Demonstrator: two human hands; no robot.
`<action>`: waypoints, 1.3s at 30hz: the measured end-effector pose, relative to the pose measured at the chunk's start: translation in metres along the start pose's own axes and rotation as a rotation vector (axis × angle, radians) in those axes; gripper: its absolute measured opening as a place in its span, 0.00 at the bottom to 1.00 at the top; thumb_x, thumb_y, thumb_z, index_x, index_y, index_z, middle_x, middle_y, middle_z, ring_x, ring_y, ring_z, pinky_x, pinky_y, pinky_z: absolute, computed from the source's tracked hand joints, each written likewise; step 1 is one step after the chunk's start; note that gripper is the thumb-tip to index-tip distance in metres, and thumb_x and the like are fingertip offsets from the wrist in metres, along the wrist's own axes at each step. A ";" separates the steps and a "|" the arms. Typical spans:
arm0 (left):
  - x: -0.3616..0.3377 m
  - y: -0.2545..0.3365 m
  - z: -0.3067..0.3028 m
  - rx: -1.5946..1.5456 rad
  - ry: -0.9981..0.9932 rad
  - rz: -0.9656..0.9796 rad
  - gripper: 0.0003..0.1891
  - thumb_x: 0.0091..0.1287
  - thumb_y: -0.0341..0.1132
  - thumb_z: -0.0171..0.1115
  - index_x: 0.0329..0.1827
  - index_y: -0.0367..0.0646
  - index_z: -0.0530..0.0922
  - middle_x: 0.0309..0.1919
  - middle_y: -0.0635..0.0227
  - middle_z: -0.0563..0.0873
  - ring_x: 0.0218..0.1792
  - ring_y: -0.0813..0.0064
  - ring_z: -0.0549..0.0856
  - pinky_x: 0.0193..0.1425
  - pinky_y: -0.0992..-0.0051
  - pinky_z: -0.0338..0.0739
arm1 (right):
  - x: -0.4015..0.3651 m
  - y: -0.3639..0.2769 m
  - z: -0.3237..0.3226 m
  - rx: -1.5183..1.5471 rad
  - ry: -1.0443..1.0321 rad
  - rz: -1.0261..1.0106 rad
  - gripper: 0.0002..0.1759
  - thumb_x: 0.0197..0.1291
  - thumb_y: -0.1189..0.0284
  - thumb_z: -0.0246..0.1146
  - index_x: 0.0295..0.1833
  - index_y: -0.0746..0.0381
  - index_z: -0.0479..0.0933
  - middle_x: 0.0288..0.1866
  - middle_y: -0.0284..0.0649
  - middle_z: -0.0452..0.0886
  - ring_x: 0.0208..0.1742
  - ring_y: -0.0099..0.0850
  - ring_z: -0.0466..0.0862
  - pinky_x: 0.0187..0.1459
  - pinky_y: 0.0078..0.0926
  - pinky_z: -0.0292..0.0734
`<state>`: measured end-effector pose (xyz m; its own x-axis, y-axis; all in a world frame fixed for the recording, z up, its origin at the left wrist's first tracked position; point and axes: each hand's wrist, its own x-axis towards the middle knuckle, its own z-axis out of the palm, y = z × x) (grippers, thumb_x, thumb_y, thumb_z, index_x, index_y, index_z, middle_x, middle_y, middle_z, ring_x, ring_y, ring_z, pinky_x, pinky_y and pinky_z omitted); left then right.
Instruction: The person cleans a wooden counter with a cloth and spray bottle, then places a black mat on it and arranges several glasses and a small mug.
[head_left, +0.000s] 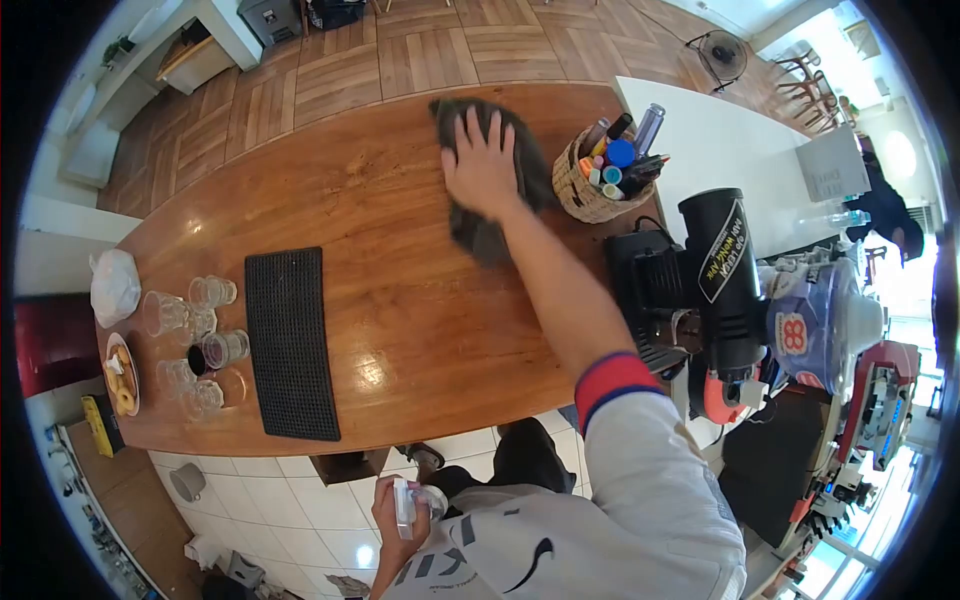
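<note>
My right hand point(482, 165) lies flat on a dark grey cloth point(485, 240) near the far edge of the wooden table, its fingers spread and pressing down. Just to the right of the cloth is a woven basket point(590, 198) packed with markers and pens. Close to my body, below the table's near edge, my left hand point(392, 518) is closed around what looks like a spray bottle point(405, 505), white on top with a clear part. The grip hides some of the bottle.
A black rubber bar mat point(293, 345) lies left of centre on the wooden table point(430, 350). Beyond it stand several glasses point(225, 347), a plate of pastries point(122, 375) and a white plastic bag point(115, 287). At right, a black machine point(715, 280) stands beside a white counter point(690, 130).
</note>
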<state>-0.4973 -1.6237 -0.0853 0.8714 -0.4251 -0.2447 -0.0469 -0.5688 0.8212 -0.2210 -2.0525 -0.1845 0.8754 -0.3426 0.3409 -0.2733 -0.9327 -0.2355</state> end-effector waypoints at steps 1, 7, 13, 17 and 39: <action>-0.001 -0.002 0.002 -0.020 0.012 -0.041 0.09 0.56 0.29 0.63 0.38 0.34 0.79 0.38 0.53 0.77 0.35 0.55 0.82 0.41 0.65 0.77 | 0.028 0.012 0.009 -0.013 -0.015 0.051 0.35 0.70 0.56 0.47 0.75 0.67 0.61 0.80 0.52 0.55 0.80 0.60 0.49 0.77 0.60 0.38; -0.021 -0.002 -0.003 0.043 0.024 -0.097 0.09 0.56 0.28 0.62 0.38 0.35 0.79 0.37 0.53 0.77 0.36 0.54 0.81 0.42 0.65 0.77 | 0.076 0.031 0.030 -0.112 0.106 0.557 0.37 0.72 0.55 0.44 0.77 0.70 0.56 0.82 0.54 0.51 0.81 0.58 0.45 0.78 0.58 0.34; -0.008 0.006 -0.009 0.043 -0.014 0.018 0.07 0.58 0.27 0.62 0.37 0.35 0.79 0.37 0.54 0.77 0.36 0.57 0.81 0.40 0.65 0.76 | -0.051 0.001 -0.016 -0.144 0.039 0.120 0.34 0.72 0.58 0.45 0.75 0.70 0.61 0.80 0.54 0.55 0.79 0.57 0.52 0.78 0.52 0.45; 0.001 0.021 -0.007 0.052 -0.114 0.081 0.07 0.58 0.28 0.63 0.38 0.34 0.79 0.38 0.55 0.77 0.35 0.59 0.81 0.39 0.67 0.76 | -0.165 -0.031 -0.094 -0.028 -0.037 0.100 0.31 0.67 0.62 0.53 0.70 0.70 0.68 0.77 0.52 0.61 0.74 0.55 0.61 0.73 0.50 0.54; -0.081 0.001 -0.037 0.041 0.000 0.148 0.05 0.62 0.24 0.58 0.39 0.34 0.77 0.37 0.59 0.76 0.36 0.64 0.79 0.41 0.70 0.73 | -0.157 0.035 -0.075 -0.167 -0.197 0.604 0.13 0.61 0.71 0.58 0.42 0.66 0.86 0.45 0.51 0.86 0.45 0.39 0.86 0.42 0.34 0.81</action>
<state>-0.5498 -1.5639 -0.0461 0.8535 -0.5064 -0.1228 -0.1947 -0.5285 0.8263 -0.3976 -2.0397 -0.1778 0.6008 -0.7992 0.0160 -0.7840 -0.5930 -0.1837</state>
